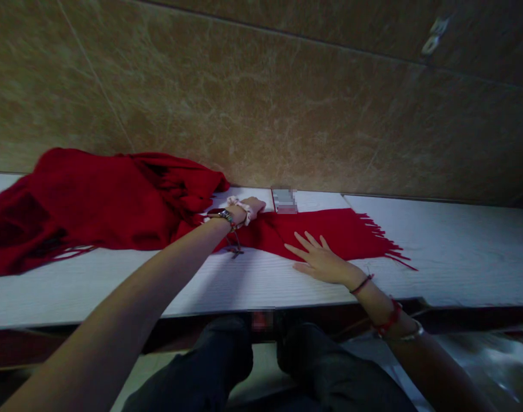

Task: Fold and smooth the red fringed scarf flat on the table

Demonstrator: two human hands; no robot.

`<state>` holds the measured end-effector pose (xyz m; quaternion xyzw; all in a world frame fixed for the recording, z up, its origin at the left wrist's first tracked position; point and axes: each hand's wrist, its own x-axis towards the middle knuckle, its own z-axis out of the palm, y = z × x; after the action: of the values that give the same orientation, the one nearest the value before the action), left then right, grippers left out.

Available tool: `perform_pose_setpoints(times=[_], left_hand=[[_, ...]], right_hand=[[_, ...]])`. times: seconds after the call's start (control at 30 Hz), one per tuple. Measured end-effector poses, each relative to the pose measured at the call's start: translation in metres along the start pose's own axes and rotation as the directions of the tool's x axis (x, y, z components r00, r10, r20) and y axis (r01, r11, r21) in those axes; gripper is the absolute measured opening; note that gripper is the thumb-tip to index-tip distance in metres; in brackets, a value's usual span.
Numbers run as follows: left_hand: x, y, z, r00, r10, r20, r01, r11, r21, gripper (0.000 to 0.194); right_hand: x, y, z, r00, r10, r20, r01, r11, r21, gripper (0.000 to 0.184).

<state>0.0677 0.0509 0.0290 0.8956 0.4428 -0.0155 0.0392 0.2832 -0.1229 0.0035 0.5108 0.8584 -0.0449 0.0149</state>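
The scarf (339,232) is a plain, saturated red with a soft, matte look. One stretch of it lies nearly flat as a band along the worktop (471,252), roughly parallel to the back edge, and ends toward the right in a loose fringe of thin twisted strands, the lowest straying farthest out. Leftward the band narrows and creases beneath the left wrist. More red cloth (102,200) lies heaped over the worktop's left end, in deep folds that reach the back edge, with fringe strands showing at its front; whether heap and band are one piece is hard to tell.

The left hand (253,207) is at the band's back margin with its fingers curled; whether it pinches any cloth cannot be told. The right hand (317,259) is spread wide, fingers apart and gripping nothing, over the band's front margin.

The worktop is white with a fine wood grain, long and narrow. A small greyish rectangular item (284,200), blurred out, lies between the band and the back edge. Behind rises a wall (244,109) of brown marbled tiles with straight joints and a small whitish fixture (435,37) at upper right. Below the front edge are dark-trousered legs (343,366) and pale floor.
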Motion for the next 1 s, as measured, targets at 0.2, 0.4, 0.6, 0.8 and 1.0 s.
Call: perform_pose_setpoints(times=[0.2,0.4,0.6,0.8,1.0], left_hand=[[-0.031,0.036,-0.019,0.997,-0.013,-0.076,0.018,0.998,0.064,0.025],[-0.088,0.031,-0.003,0.993,0.115,0.004,-0.115,0.992,0.050,0.047],[-0.109,0.004,0.015,0.978,0.206,-0.044,-0.203,0.977,0.065,0.055],[-0.108,0.009,0.000,0.963,0.248,-0.104,-0.230,0.960,0.163,0.077],[-0.112,0.027,0.007,0.974,0.104,-0.200,-0.049,0.963,0.263,0.055]], right_hand=[[0.005,-0.001,-0.015,0.999,0.050,-0.014,-0.048,0.987,0.152,0.049],[0.025,-0.011,-0.018,0.998,0.005,-0.064,0.002,0.995,0.105,0.049],[0.027,-0.009,-0.014,0.998,0.004,0.066,-0.011,0.995,0.103,0.052],[0.029,-0.026,-0.026,0.984,-0.147,-0.103,0.158,0.982,0.105,0.062],[0.032,-0.034,-0.006,0.940,-0.080,-0.332,0.084,0.996,-0.003,0.050]])
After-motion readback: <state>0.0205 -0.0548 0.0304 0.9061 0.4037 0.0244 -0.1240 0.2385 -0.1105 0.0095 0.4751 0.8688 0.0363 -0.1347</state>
